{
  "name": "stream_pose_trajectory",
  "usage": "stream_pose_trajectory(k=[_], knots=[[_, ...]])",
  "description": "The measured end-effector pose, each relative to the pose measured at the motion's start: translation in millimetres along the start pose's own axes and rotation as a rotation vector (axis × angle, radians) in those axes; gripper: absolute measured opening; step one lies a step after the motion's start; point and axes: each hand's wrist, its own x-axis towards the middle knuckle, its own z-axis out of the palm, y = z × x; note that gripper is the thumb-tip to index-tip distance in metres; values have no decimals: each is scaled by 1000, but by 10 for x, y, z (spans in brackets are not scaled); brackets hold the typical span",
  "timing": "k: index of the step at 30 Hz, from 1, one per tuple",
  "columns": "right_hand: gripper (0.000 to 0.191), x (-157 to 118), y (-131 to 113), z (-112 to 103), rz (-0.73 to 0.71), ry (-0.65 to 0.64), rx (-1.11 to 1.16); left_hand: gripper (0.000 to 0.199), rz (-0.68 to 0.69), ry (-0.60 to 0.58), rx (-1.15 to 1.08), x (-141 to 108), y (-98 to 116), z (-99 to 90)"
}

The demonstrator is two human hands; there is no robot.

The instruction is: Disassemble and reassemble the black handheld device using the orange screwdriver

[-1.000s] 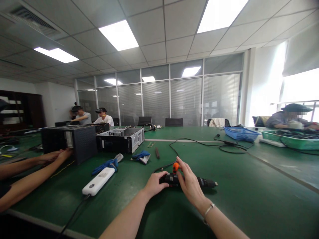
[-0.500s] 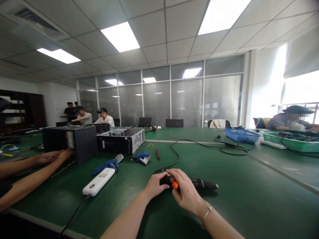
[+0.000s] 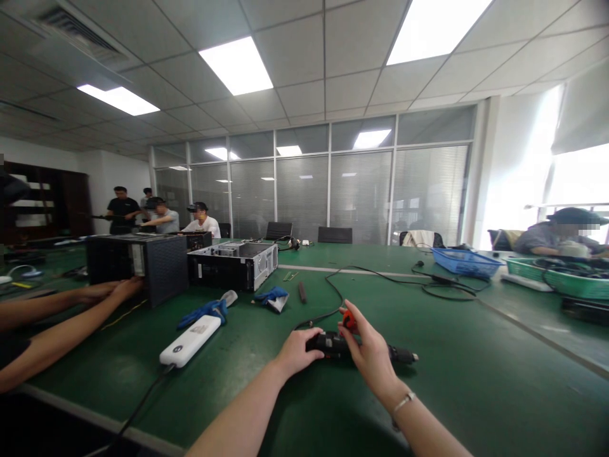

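Observation:
A black electric screwdriver (image 3: pixel 333 343) lies on the green table in front of me, its tip pointing right and a cable running from its left end. My left hand (image 3: pixel 299 352) is closed around that left end. Above the tool's body, my right hand (image 3: pixel 370 350) pinches a small orange-red piece (image 3: pixel 349 319) between thumb and fingertips. I cannot tell whether this piece is attached to the tool. Part of the screwdriver is hidden behind my right hand.
A white power strip (image 3: pixel 191 343), blue gloves (image 3: pixel 204 313) and a dark bar (image 3: pixel 302 292) lie to the left. Beyond are computer cases (image 3: pixel 166 270), with a co-worker's hands (image 3: pixel 117 292) at one. Blue (image 3: pixel 466 262) and green baskets (image 3: pixel 556 277) stand at the right.
My right hand has lifted and turned up off the screwdriver, raising the orange-red piece slightly up and to the right. My left hand keeps its grip on the tool.

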Motion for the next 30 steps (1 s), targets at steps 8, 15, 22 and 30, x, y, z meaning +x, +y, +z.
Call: stream_pose_trajectory(k=[8,15,22,30], knots=[[44,-31,96,30,19,152,136,42,18,9,7,5,-7,-8],[38,-24,64,84,-33,0,79,43,-5,20,52,16,-43,22],[43,42,-68,7,-7,-14,-36,44,9,21,51,19,-61,31],[50,-13,-59,-3,-75,-52,0,45,32,34,41,17,-73,31]])
